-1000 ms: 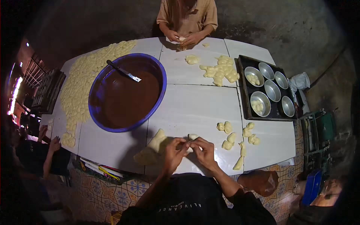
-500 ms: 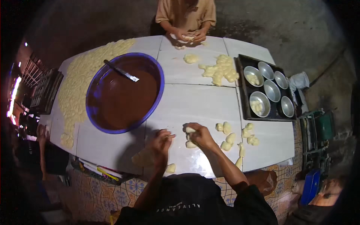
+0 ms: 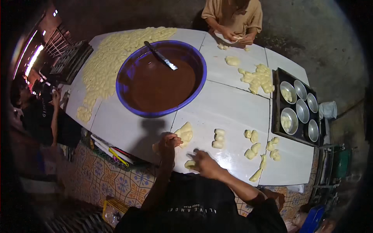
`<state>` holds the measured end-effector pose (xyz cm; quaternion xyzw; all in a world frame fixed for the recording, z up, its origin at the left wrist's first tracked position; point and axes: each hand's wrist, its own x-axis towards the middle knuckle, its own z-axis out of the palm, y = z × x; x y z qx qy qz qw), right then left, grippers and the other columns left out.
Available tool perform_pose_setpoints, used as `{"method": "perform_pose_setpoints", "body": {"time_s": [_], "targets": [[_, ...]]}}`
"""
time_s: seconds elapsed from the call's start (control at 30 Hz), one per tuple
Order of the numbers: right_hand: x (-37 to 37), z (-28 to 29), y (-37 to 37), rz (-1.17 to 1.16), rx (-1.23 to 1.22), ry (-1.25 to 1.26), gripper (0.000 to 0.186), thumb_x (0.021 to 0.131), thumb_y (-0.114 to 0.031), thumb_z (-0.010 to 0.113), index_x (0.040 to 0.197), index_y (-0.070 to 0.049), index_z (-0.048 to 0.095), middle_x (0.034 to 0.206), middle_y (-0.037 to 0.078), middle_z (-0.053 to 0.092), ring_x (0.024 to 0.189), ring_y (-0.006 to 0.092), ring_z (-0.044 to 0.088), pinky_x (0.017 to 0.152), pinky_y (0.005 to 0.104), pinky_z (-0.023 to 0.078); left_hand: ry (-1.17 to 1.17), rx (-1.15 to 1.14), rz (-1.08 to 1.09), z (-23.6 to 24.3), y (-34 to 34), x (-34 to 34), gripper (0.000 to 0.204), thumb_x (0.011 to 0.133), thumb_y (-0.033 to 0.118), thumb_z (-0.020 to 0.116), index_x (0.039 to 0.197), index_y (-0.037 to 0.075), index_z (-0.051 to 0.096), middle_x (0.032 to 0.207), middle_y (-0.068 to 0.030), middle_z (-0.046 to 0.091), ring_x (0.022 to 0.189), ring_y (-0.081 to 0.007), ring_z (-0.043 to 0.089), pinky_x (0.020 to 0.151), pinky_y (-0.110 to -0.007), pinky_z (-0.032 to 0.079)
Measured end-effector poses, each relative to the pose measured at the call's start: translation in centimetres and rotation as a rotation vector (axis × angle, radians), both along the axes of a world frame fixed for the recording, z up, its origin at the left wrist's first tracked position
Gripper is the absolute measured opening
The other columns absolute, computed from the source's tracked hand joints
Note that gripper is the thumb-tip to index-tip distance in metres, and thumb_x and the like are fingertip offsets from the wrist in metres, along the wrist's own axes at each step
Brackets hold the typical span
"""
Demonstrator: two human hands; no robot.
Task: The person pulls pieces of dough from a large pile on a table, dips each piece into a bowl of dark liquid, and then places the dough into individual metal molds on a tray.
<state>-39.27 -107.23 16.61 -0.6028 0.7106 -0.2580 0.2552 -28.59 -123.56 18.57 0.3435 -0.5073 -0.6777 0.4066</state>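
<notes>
My left hand (image 3: 169,143) is closed, its curled fingers at the lower edge of a flat, pale piece of dough (image 3: 185,132) that fans out above them. My right hand (image 3: 204,163) is somewhat blurred, fingers apart, its fingertips touching a small lump of dough (image 3: 190,164) near the table's front edge. Just beyond that hand, rolled dough pieces (image 3: 218,138) sit stacked in a short row. Farther right are small clusters of dough lumps (image 3: 253,150) and a long, thin dough strip (image 3: 258,168).
A blue basin (image 3: 121,99) of brown filling, a spatula (image 3: 161,56) across its rim, stands left of centre. Dough pieces (image 3: 101,64) cover the far left. A dark tray (image 3: 276,112) holds several round tins. Across the table a person (image 3: 235,19) handles dough; another person (image 3: 46,116) is at left.
The view has shifted, so the table appears farther right. My right hand has left the dough row and come nearer to me, at the loose lump. Flat dough now shows at my left fingers.
</notes>
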Motion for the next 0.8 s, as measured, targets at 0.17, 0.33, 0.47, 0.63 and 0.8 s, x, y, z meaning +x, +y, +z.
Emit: {"method": "perform_pose_setpoints", "body": {"time_s": [0.17, 0.33, 0.47, 0.63, 0.8], "targets": [[0.8, -0.8, -3.6, 0.184, -0.128, -0.224, 0.031, 0.077, -0.003, 0.068, 0.107, -0.004, 0.066, 0.107, 0.014, 0.055, 0.104, 0.0296, 0.053, 0.09, 0.0397, 0.046, -0.073, -0.012, -0.108, -1.0, 0.5, 0.6, 0.02, 0.085, 0.014, 0.059, 0.093, -0.004, 0.06, 0.078, -0.0127, 0.068, 0.074, -0.0206, 0.069, 0.07, -0.029, 0.055], [-3.9, 7.4, -1.6, -0.157, -0.365, -0.561, 0.034, 0.073, -0.007, 0.078, 0.106, -0.008, 0.071, 0.11, 0.007, 0.055, 0.113, 0.0222, 0.052, 0.097, 0.0352, 0.044, -0.146, 0.038, -0.316, 2.8, 2.3, -0.2, 0.029, 0.096, 0.016, 0.051, 0.116, -0.003, 0.059, 0.105, -0.0101, 0.065, 0.097, -0.0149, 0.06, 0.085, -0.025, 0.047], [-3.6, 8.6, -0.9, -0.269, -0.483, -0.463, 0.031, 0.077, -0.009, 0.076, 0.108, -0.006, 0.071, 0.11, 0.009, 0.057, 0.107, 0.0214, 0.054, 0.093, 0.0351, 0.044, 0.098, -0.047, -0.427, 2.8, 5.2, -2.4, 0.024, 0.095, 0.012, 0.057, 0.114, -0.003, 0.062, 0.094, 0.0003, 0.06, 0.082, -0.0049, 0.051, 0.076, -0.02, 0.042], [-4.7, 7.4, -1.8, -0.423, -0.61, -0.329, 0.03, 0.093, -0.024, 0.058, 0.114, -0.005, 0.067, 0.12, 0.012, 0.051, 0.107, 0.022, 0.05, 0.094, 0.035, 0.04, 0.006, -0.1, -0.249, 3.3, 6.1, -3.8, 0.011, 0.087, 0.006, 0.067, 0.09, -0.005, 0.069, 0.078, -0.0028, 0.065, 0.073, -0.0069, 0.058, 0.067, -0.023, 0.046], [-2.8, 6.6, -2.9, -0.261, -0.656, -0.518, 0.044, 0.09, -0.04, 0.058, 0.105, 0.001, 0.064, 0.132, 0.019, 0.045, 0.122, 0.0297, 0.045, 0.1, 0.042, 0.038, 0.667, 0.78, -0.682, 1.4, 4.7, -3.5, 0.029, 0.088, 0.01, 0.055, 0.116, 0.002, 0.059, 0.108, -0.0075, 0.061, 0.106, -0.0172, 0.058, 0.092, -0.033, 0.047]]}}
